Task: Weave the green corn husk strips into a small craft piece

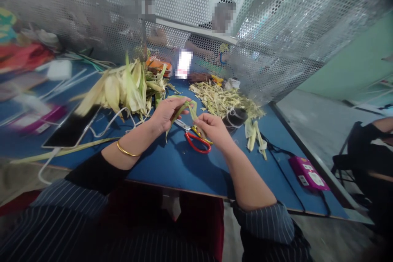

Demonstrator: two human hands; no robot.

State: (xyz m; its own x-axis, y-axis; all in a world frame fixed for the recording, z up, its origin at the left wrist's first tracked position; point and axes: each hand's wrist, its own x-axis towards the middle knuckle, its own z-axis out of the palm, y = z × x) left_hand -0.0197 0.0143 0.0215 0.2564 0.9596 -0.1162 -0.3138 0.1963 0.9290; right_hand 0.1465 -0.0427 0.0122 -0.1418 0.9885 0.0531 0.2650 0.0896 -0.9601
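Observation:
Between my two hands, above the blue table, is a strip of green corn husk (192, 108). My left hand (168, 114) is closed around one part of it, and a loose end hangs below the palm. With fingers pinched together, my right hand (212, 129) grips the other part. Under the hands lies a pair of scissors (196, 143) with red handles, its blades partly hidden. A pile of whole corn husks (125, 90) is beyond my left hand. Past my right hand are a heap of torn husk pieces (219, 98) and a dark spool of thread (235, 118).
A tablet (72, 126) with a white cable lies on the left. Purple packets sit at the left and the right (308, 173) of the blue table (172, 172). A perforated partition (190, 0) closes the back, with people behind it. Another person (365, 159) sits at right.

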